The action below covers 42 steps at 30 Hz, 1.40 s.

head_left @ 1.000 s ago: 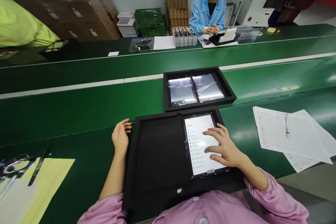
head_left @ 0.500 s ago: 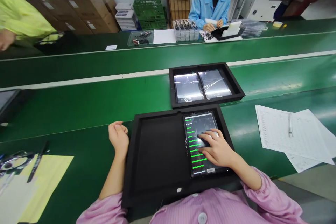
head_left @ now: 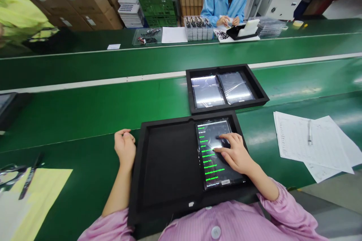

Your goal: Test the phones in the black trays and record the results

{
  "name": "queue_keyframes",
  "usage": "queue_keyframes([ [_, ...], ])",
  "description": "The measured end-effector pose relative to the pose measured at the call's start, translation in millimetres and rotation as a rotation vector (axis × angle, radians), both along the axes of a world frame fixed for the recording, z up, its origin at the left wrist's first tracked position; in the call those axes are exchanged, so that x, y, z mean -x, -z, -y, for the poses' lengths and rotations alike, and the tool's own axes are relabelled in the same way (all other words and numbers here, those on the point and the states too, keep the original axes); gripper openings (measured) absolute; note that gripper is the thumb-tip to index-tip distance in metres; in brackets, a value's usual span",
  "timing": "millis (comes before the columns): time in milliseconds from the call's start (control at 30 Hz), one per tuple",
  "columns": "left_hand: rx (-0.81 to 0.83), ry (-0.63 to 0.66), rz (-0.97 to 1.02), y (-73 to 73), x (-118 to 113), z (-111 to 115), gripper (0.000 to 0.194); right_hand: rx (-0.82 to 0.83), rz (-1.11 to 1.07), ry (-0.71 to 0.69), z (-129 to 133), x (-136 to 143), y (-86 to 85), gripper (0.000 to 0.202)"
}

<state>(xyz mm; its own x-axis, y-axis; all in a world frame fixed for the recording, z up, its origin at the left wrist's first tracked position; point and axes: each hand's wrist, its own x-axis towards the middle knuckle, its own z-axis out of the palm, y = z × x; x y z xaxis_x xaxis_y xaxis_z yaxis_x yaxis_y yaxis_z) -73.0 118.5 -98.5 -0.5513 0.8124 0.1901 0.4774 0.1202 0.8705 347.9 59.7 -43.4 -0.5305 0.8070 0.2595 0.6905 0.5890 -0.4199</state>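
A tablet [head_left: 210, 175] with lines of green text on its dark screen lies in the right compartment of a black foam tray [head_left: 169, 158]. My right hand [head_left: 237, 155] is over that screen, fingers apart and holding nothing. Its extended index finger points at the middle of the text list; whether the tip touches the glass I cannot tell. To the left of the tray, my left hand [head_left: 125, 147] rests with its fingers curled into a loose fist, nothing visible in it. The tray's left compartment is bare.
Behind stands a second black tray [head_left: 226, 110] with two dark-screened tablets. Papers with a pen [head_left: 310, 131] lie at right. Yellow paper [head_left: 53, 184], a black strip-like object and cables are at left. A co-worker in blue [head_left: 210, 2] sits across the green belt [head_left: 98, 109].
The rear tray has slid right relative to the near one. My right hand has shifted up the screen slightly, with its index finger more extended. My left hand stays curled beside the tray.
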Motion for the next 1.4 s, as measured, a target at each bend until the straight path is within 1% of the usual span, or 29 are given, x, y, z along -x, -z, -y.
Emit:
queue_keyframes([
  [133, 0.004, -0.009, 0.004, -0.7, -0.6, -0.2, 0.022, -0.027, 0.12, -0.011, 0.3, 0.4, 2.9, 0.042],
  [300, 0.013, -0.016, 0.006, -1.7, -0.7, -0.4, 0.021, -0.049, 0.144, -0.07, 3.3, 2.8, 5.8, 0.052],
  [367, 0.021, -0.012, 0.005, -1.9, -0.7, -0.5, 0.022, -0.042, 0.174, -0.094, 3.4, 2.9, 4.9, 0.052],
  [433, 0.028, -0.006, 0.002, -2.2, -0.8, -0.7, 0.023, -0.055, 0.174, -0.104, -1.8, 1.1, 2.4, 0.049],
  [500, 0.033, -0.004, -0.006, -2.6, -1.1, -0.7, 0.025, -0.087, 0.146, -0.055, -14.9, -1.9, -0.8, 0.048],
  [600, 0.04, -0.006, -0.02, -3.5, -1.6, -0.5, 0.027, -0.089, 0.166, 0.098, -44.9, -4.4, -3.3, 0.041],
  [667, 0.047, -0.004, -0.025, -4.7, -1.8, -0.2, 0.029, -0.064, 0.211, 0.182, -62.6, -3.1, -2.0, 0.035],
  [733, 0.055, 0.001, -0.026, -6.5, -1.8, 0.2, 0.03, -0.063, 0.239, 0.225, -71.9, -0.9, 0.8, 0.032],
  [767, 0.055, 0.003, -0.026, -7.4, -1.7, 0.5, 0.031, -0.07, 0.243, 0.224, -73.3, -0.1, 2.5, 0.031],
  [900, 0.084, 0.011, -0.05, -9.5, 0.1, 1.1, 0.036, -0.104, 0.204, 0.15, -68.4, -0.6, 7.7, 0.029],
  [1033, 0.126, 0.005, -0.068, -8.7, 2.9, 0.5, 0.04, -0.093, 0.201, 0.245, -67.0, -2.2, 7.3, 0.029],
  [1067, 0.132, 0.003, -0.069, -8.6, 3.4, 0.3, 0.041, -0.075, 0.198, 0.228, -67.5, -2.8, 6.8, 0.029],
  [1133, 0.148, 0.0, -0.074, -8.7, 3.8, -0.2, 0.041, -0.048, 0.164, 0.165, -68.6, -4.8, 6.8, 0.036],
  [1167, 0.156, -0.001, -0.074, -8.9, 3.8, -0.4, 0.041, -0.046, 0.133, 0.157, -69.1, -6.1, 7.6, 0.039],
  [1200, 0.161, -0.003, -0.073, -9.2, 3.8, -0.6, 0.041, -0.053, 0.092, 0.184, -69.5, -7.4, 9.2, 0.041],
  [1333, 0.155, -0.002, -0.057, -10.7, 3.2, -0.9, 0.04, -0.126, -0.062, 0.425, -70.5, -10.0, 18.5, 0.045],
  [1367, 0.153, 0.0, -0.055, -11.1, 3.0, -0.9, 0.04, -0.139, -0.067, 0.445, -70.5, -9.6, 20.0, 0.044],
  [1400, 0.151, 0.004, -0.053, -11.6, 2.7, -0.9, 0.039, -0.146, -0.057, 0.437, -70.6, -8.9, 20.7, 0.043],
])
